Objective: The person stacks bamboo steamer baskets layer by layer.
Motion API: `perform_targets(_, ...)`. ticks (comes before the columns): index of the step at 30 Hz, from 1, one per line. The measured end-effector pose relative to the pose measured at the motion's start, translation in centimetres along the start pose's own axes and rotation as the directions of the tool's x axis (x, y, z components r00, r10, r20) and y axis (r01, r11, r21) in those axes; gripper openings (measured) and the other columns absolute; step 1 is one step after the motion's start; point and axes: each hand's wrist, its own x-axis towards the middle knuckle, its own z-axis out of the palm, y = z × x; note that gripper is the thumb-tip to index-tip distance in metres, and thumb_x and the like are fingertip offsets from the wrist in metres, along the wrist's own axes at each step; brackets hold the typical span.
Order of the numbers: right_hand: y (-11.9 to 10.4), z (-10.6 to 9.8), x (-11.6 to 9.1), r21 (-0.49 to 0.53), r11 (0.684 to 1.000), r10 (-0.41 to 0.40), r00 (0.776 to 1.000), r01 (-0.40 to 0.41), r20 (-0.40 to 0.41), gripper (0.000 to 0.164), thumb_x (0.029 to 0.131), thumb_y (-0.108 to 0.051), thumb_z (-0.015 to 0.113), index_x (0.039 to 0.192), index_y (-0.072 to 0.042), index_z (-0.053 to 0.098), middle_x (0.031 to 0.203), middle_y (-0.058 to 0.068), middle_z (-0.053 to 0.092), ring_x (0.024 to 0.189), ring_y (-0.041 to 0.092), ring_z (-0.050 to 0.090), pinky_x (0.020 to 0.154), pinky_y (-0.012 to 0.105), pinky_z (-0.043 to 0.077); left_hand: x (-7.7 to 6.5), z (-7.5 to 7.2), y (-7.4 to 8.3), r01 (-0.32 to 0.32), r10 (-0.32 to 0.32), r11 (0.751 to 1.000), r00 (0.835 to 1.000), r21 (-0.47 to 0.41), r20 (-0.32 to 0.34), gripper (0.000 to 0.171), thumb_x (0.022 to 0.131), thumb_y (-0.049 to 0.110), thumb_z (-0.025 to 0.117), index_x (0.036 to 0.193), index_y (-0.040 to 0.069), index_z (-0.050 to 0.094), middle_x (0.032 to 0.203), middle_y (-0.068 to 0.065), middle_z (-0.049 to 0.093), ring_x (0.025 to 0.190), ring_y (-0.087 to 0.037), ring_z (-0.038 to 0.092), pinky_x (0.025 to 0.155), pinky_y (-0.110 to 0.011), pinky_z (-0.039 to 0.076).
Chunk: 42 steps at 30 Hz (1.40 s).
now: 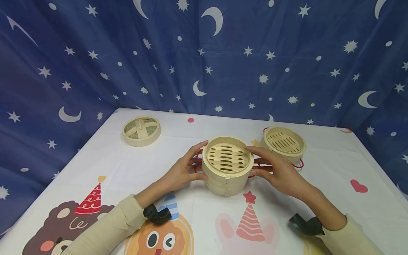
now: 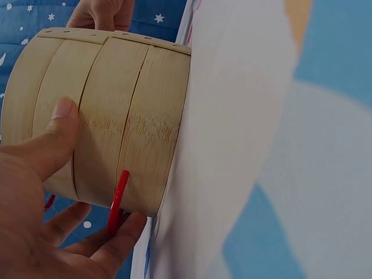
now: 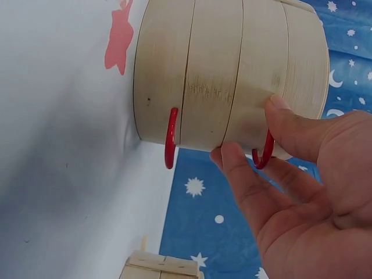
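bamboo steamer stack (image 1: 227, 185), upright on tabletop (image 1: 95, 159); left hand (image 1: 181, 173) and right hand (image 1: 282, 173) grip opposite sides, fingers partly spread.

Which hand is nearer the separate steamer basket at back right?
Right. The right hand is just in front of the separate basket, holding the steamer stack; the left hand is across the stack, farther left.

In the head view the right hand (image 1: 278, 171) covers part of the rear bamboo steamer basket (image 1: 283, 141) and the bottom edge crops both sleeves (image 1: 109, 225), while the left wrist view cuts off the left hand (image 2: 40, 232) beside a blurred tablecloth (image 2: 244, 128), and the right wrist view's top edge crops the stacked bamboo steamer (image 3: 215, 75).
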Motion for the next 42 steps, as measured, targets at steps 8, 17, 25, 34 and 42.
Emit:
perform_targets(8, 0.0, 0.0, 0.0, 0.005, 1.000, -0.002, 1.000, 0.002, 0.001, 0.068, 0.085, 0.001, 0.068, 0.144, -0.018, 0.042, 0.142, 0.003, 0.045, 0.112, 0.023, 0.060, 0.087, 0.027, 0.051, 0.0, 0.2, 0.2, -0.012, 0.012, 1.000, 1.000, 0.000, 0.001, 0.098, 0.075, 0.007, 0.081, 0.150, 0.033, 0.024, 0.143, -0.008, 0.040, 0.115, -0.022, 0.055, 0.090, -0.040, 0.050)
perform_targets(17, 0.1, 0.1, 0.1, -0.010, 1.000, 0.010, 1.000, -0.010, 0.002, 0.067, 0.085, 0.002, 0.068, 0.144, -0.017, 0.042, 0.141, 0.002, 0.046, 0.109, 0.022, 0.061, 0.088, 0.028, 0.051, -0.1, 0.2, 0.3, -0.019, 0.019, 1.000, 1.000, 0.004, -0.008, 0.097, 0.074, 0.006, 0.082, 0.148, 0.030, 0.026, 0.141, -0.008, 0.041, 0.114, -0.023, 0.056, 0.090, -0.041, 0.050)
perform_targets(25, 0.0, 0.2, 0.0, -0.026, 1.000, 0.015, 1.000, -0.015, -0.003, 0.066, 0.087, 0.005, 0.065, 0.145, -0.019, 0.042, 0.142, 0.003, 0.045, 0.110, 0.024, 0.060, 0.087, 0.027, 0.051, -0.1, 0.4, 0.6, -0.018, 0.019, 1.000, 0.999, 0.012, -0.030, 0.097, 0.072, -0.002, 0.081, 0.148, 0.020, 0.025, 0.142, -0.015, 0.040, 0.109, -0.031, 0.058, 0.086, -0.048, 0.051)
perform_targets(34, 0.0, 0.4, 0.0, -0.045, 0.999, -0.005, 1.000, 0.004, -0.013, 0.068, 0.087, 0.009, 0.063, 0.145, -0.018, 0.041, 0.144, 0.004, 0.043, 0.110, 0.024, 0.061, 0.087, 0.027, 0.051, -0.4, 0.5, 3.8, -0.025, 0.026, 0.999, 0.999, 0.035, -0.037, 0.089, 0.072, -0.006, 0.080, 0.143, 0.005, 0.027, 0.142, -0.020, 0.041, 0.107, -0.034, 0.059, 0.083, -0.053, 0.051)
perform_targets(42, 0.1, 0.4, 0.1, -0.061, 0.998, -0.014, 1.000, 0.012, -0.022, 0.069, 0.086, 0.011, 0.063, 0.145, -0.017, 0.041, 0.143, 0.004, 0.044, 0.110, 0.024, 0.061, 0.087, 0.027, 0.051, -0.4, 0.6, 3.8, -0.037, 0.038, 0.999, 0.998, 0.026, -0.044, 0.089, 0.071, -0.005, 0.081, 0.142, 0.006, 0.027, 0.140, -0.020, 0.042, 0.106, -0.036, 0.058, 0.081, -0.055, 0.050)
